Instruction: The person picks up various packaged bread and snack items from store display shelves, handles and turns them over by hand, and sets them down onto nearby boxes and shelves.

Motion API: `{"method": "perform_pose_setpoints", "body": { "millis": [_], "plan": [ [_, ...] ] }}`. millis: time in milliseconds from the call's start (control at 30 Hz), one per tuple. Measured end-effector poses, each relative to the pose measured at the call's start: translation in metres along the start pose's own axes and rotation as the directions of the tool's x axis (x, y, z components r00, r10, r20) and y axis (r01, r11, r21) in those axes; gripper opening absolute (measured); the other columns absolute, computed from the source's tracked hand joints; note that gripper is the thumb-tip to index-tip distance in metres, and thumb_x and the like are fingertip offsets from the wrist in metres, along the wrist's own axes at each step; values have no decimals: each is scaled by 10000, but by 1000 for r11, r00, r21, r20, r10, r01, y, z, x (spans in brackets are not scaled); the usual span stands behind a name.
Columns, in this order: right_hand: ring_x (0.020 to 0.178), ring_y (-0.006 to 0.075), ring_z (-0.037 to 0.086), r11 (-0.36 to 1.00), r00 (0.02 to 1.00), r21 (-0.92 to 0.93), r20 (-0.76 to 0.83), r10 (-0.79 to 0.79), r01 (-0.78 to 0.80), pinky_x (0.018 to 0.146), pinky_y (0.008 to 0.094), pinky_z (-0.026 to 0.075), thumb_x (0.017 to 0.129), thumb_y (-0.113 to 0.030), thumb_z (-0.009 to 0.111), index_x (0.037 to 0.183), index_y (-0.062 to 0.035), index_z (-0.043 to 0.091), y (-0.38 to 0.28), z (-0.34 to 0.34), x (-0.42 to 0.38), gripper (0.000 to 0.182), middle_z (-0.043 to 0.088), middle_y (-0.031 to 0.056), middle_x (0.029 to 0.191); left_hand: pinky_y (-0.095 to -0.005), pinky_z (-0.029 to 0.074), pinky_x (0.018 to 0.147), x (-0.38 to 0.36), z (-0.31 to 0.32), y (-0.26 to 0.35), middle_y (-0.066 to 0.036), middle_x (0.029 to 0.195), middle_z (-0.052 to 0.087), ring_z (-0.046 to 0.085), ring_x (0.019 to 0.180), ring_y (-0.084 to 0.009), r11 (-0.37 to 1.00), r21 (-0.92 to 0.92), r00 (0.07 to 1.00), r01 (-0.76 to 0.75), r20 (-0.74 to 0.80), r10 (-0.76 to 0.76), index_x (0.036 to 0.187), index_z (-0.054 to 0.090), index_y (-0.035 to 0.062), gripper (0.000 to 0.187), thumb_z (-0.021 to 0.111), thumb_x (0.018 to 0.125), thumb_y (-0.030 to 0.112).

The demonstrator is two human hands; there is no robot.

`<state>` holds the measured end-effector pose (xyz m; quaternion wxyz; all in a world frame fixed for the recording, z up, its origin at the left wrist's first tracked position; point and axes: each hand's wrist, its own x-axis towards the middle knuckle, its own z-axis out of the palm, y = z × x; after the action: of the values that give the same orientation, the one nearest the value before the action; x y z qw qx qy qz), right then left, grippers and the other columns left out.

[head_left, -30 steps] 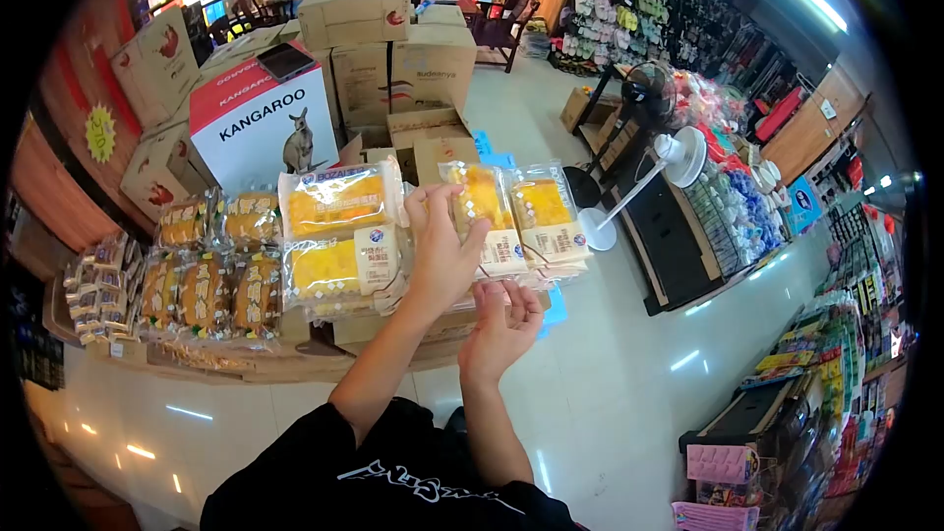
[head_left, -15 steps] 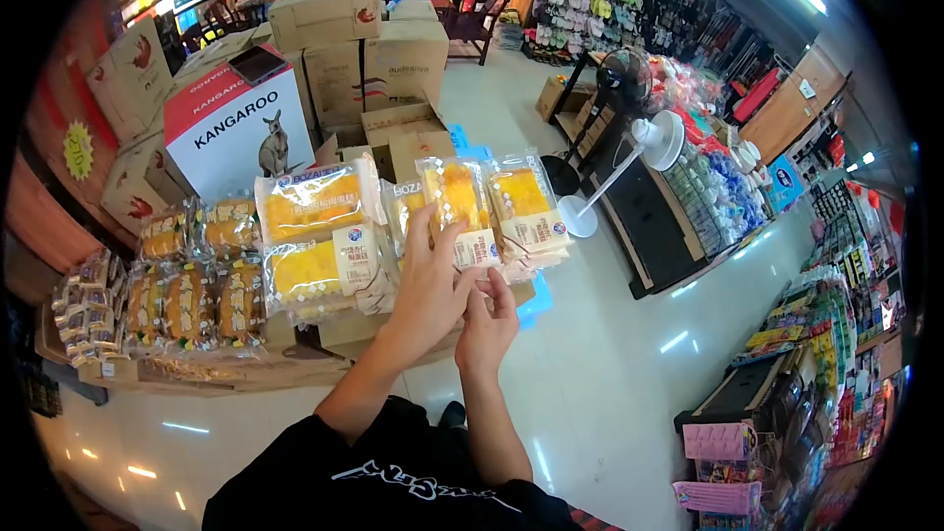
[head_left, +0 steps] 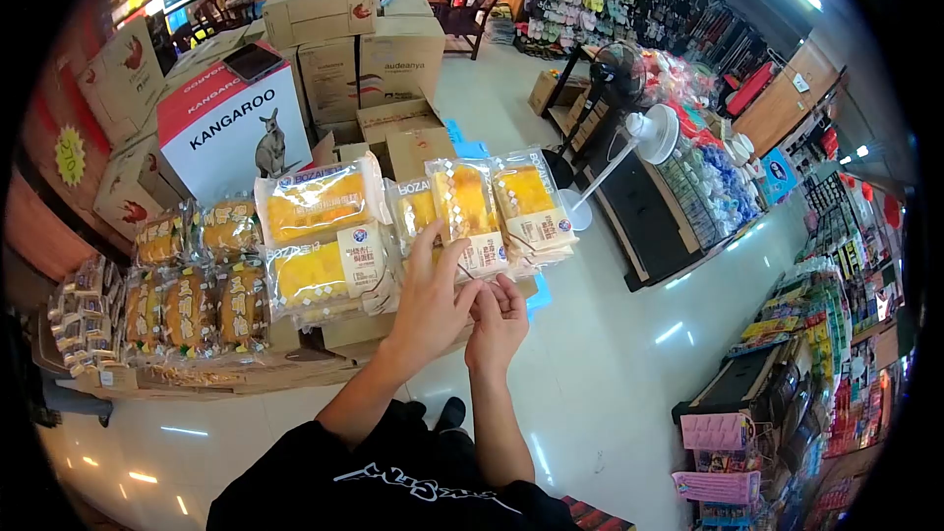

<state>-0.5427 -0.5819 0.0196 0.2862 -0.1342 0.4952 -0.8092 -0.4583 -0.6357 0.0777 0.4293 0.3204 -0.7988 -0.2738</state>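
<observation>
A clear-wrapped yellow sponge cake [head_left: 464, 192] lies on top of similar packs toward the right end of the display. My left hand [head_left: 425, 300] reaches over its near left side, index and middle fingers stretched out and apart on the wrapper. The left thumb points to the near end, close to my right hand [head_left: 495, 326]. The right fingers are curled together at that near wrapper edge; their exact hold is partly hidden. Another cake pack [head_left: 531, 195] lies to the right. A third pack [head_left: 415, 206] is partly covered on the left.
Larger cake packs [head_left: 320, 270] and brown-topped loaf packs [head_left: 189, 307] cover the left of the display. Behind stand a KANGAROO box [head_left: 234, 128] with a phone [head_left: 253, 61] on it, and stacked cartons [head_left: 401, 59]. A white fan [head_left: 652, 135] stands to the right.
The view has shifted slightly. My hands have moved a little down and right, staying at the near end of the same cake pack. More of the pack to its left shows.
</observation>
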Motion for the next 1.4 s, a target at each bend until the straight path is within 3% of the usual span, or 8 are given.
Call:
{"method": "perform_pose_setpoints", "body": {
  "millis": [267, 467, 567, 667, 867, 1133, 1233, 1400],
  "plan": [
    [773, 156, 632, 1000, 999, 9, -45, 0, 0, 624, 250, 522, 899, -39, 628, 1201, 75, 471, 1, 1, 0, 359, 621, 113, 941, -437, 353, 1051, -4, -5, -1, -216, 1397, 334, 382, 1274, -416, 994, 84, 996, -72, 53, 67, 1249, 471, 32, 571, 737, 744, 53],
    [700, 151, 643, 999, 994, 25, -105, -31, 34, 594, 254, 524, 884, -53, 651, 1092, 37, 520, 3, 1, 5, 262, 653, 104, 867, -439, 363, 1034, -1, -8, -3, -224, 1404, 326, 394, 1262, -404, 1000, 3, 995, -18, 95, 17, 1247, 473, 33, 584, 750, 733, 50],
    [683, 147, 637, 1000, 991, 6, -131, -22, 23, 580, 253, 524, 886, -66, 656, 1062, 33, 524, 3, -5, 5, 242, 649, 105, 854, -439, 370, 1021, -5, -11, 0, -224, 1401, 339, 414, 1243, -395, 998, -25, 997, -51, 50, 53, 1239, 475, 25, 593, 769, 725, 68],
    [669, 133, 622, 998, 985, -49, -160, -57, 50, 584, 256, 536, 888, -86, 664, 1032, 33, 539, 6, -16, 1, 225, 638, 100, 821, -466, 403, 991, -10, -10, 7, -257, 1367, 375, 425, 1227, -418, 976, -54, 975, -211, -87, 206, 1219, 488, 1, 571, 771, 728, 74],
    [685, 175, 652, 988, 951, -67, -270, -153, 140, 588, 283, 551, 884, -73, 655, 1055, 33, 521, -13, -83, -27, 242, 639, 105, 838, -454, 410, 980, -31, 10, 30, -297, 1341, 387, 433, 1208, -405, 885, -302, 933, -355, -171, 316, 1222, 478, -18, 535, 745, 770, 81],
    [696, 188, 654, 955, 751, -216, -590, -295, 206, 589, 295, 562, 887, -60, 638, 1061, 50, 516, -60, -181, -159, 240, 629, 118, 850, -439, 368, 1019, -101, 49, 86, -227, 1345, 391, 423, 1223, -349, 683, -641, 873, -349, 43, 486, 1234, 466, -12, 520, 716, 784, 65],
    [709, 182, 653, 934, 628, -262, -692, -356, 241, 585, 288, 557, 884, -57, 640, 1067, 51, 516, -63, -211, -237, 246, 629, 111, 852, -429, 380, 1011, -150, 50, 114, -201, 1333, 395, 424, 1230, -326, 568, -807, 824, -162, 206, 528, 1242, 467, -3, 523, 712, 784, 59],
    [720, 155, 647, 906, 392, -331, -821, -414, 262, 576, 264, 537, 873, -66, 657, 1079, 43, 523, -46, -237, -386, 269, 629, 88, 868, -406, 399, 998, -248, 15, 152, -163, 1340, 391, 427, 1233, -286, 531, -840, 609, 113, 481, 631, 1269, 451, 21, 548, 712, 789, 67]
  ]
}}
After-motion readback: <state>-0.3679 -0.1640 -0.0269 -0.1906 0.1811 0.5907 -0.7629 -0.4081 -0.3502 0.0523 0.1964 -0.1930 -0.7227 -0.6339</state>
